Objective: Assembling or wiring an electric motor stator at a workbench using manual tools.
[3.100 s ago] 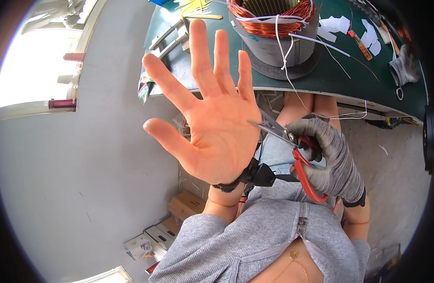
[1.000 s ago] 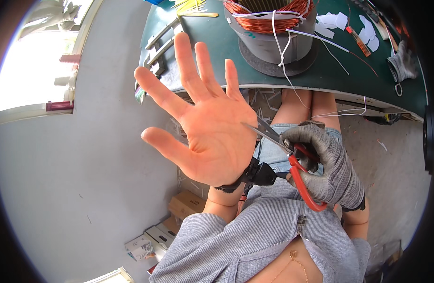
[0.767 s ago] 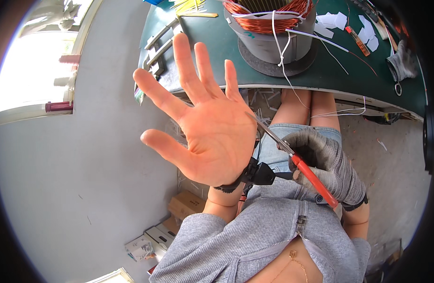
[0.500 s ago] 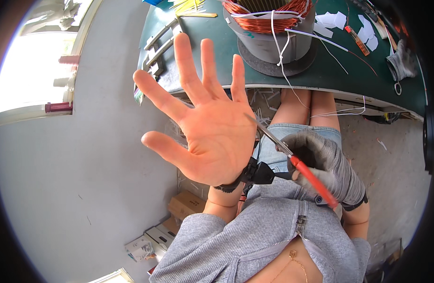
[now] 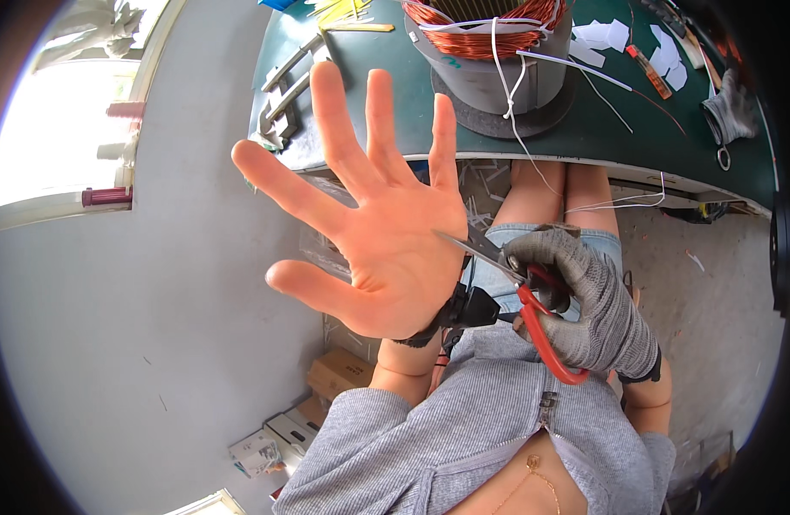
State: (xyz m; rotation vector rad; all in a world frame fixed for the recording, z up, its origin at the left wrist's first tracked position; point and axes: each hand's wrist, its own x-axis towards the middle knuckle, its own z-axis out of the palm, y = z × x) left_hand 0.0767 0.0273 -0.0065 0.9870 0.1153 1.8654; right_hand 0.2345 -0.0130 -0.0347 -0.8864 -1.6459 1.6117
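Observation:
My left hand (image 5: pixel 399 245) is bare and held up with the palm showing and all fingers spread; it holds nothing. A black strap with a small black device (image 5: pixel 474 311) is round that wrist. In a grey knitted glove, my right hand (image 5: pixel 605 300) grips a pair of scissors (image 5: pixel 549 348) by its red handles. The metal blades point up and left, their tips overlapping the edge of my left palm in the picture; whether they touch it I cannot tell. Beyond the hands, a grey motor housing (image 5: pixel 545 90) with copper wire windings (image 5: pixel 476 45) stands on the table.
The dark green table (image 5: pixel 618 159) carries a metal bracket (image 5: pixel 285 103), yellow strips (image 5: pixel 339 10), white paper pieces (image 5: pixel 601 36), an orange-red cutter (image 5: pixel 650 72) and another grey glove (image 5: pixel 731 116). White cord (image 5: pixel 519 129) hangs from the windings over the table edge. Cardboard boxes (image 5: pixel 339 373) lie on the floor.
The gloved right hand has turned, so its fingers and the scissors' red handle loops show more plainly. The scissor tips have shifted slightly down and left. My left hand stays spread, with slight finger movement.

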